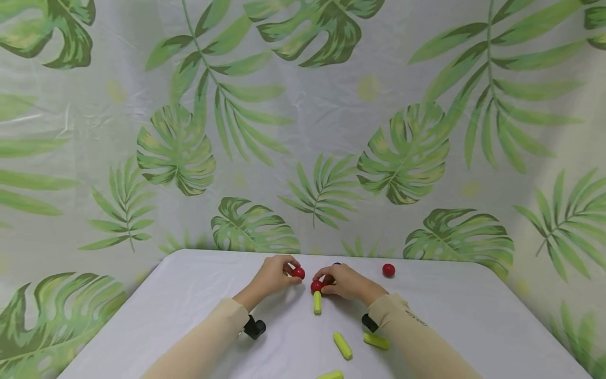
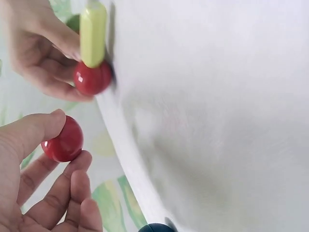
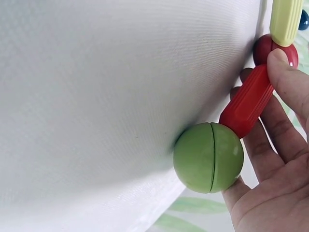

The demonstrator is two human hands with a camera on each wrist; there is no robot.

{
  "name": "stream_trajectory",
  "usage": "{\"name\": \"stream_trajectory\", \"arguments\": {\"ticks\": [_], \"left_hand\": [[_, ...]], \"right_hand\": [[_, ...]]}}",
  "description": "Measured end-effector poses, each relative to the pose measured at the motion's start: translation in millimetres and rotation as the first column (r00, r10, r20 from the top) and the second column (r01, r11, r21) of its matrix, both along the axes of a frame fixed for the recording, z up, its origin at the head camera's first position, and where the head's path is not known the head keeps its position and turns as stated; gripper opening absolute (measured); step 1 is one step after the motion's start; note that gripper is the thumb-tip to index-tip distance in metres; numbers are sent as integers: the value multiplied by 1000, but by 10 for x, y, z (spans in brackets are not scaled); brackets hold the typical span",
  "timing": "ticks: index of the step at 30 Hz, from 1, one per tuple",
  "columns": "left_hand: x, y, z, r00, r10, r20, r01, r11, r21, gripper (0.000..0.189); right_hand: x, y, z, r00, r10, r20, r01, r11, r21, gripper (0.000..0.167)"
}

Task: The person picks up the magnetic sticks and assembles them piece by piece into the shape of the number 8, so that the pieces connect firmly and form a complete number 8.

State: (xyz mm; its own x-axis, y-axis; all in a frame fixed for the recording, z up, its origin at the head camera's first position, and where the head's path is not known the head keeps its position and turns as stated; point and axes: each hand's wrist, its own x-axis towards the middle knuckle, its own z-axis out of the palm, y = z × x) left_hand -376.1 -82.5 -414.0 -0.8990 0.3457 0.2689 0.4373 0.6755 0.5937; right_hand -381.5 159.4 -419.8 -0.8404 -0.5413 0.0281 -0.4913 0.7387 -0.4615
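My left hand (image 1: pixel 274 275) pinches a glossy red ball (image 2: pixel 65 139) between thumb and fingers, held apart from the joined pieces. My right hand (image 1: pixel 347 281) grips a chain of toy building pieces at the joint of another red ball (image 3: pixel 275 50) and a ridged red rod (image 3: pixel 246 102), thumb on one side, fingers behind. A larger green ball (image 3: pixel 208 157) touches the red rod's other end. From the gripped red ball a yellow-green rod (image 1: pixel 317 303) extends toward the near side. The head view hides the green ball behind the right hand.
Loose yellow-green rods lie nearer the front: one rod (image 1: pixel 343 346) in the middle, another rod (image 1: pixel 376 340) by the right sleeve, a third (image 1: pixel 331 375) at the frame's bottom. A red ball (image 1: pixel 389 270) sits back right. A dark blue ball (image 3: pixel 303 20) shows beyond the right hand.
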Motion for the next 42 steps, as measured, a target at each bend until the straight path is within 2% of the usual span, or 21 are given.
{"name": "stream_trajectory", "arguments": {"ticks": [6, 11, 16, 21, 26, 31, 42], "left_hand": [[173, -44, 12, 998, -28, 52, 26, 999, 45, 28], [366, -38, -19, 993, -60, 99, 51, 995, 89, 29], [559, 20, -65, 983, -85, 165, 58, 985, 165, 29], [669, 78, -113, 970, -131, 203, 91, 976, 196, 27], [725, 128, -168, 963, -151, 225, 115, 980, 163, 25], [739, 178, -210, 965, -163, 206, 133, 979, 152, 25], [726, 239, -257, 961, -123, 246, 86, 984, 155, 27]], "right_hand": [[-18, 13, -8, 1000, -4, 2, 4, 1000, -11, 24], [-37, 23, -14, 1000, 3, 2, -3, 1000, -20, 25], [-35, 33, 9, 999, 31, -10, -32, 999, -21, 25], [-46, 35, 7, 999, 39, -22, -39, 999, -15, 25], [-63, 36, -11, 999, 40, -27, -40, 999, -10, 26], [-73, 30, -24, 998, 51, -34, -51, 999, -19, 26], [-57, -23, -19, 1000, 7, -16, -7, 1000, -3, 26]]}}
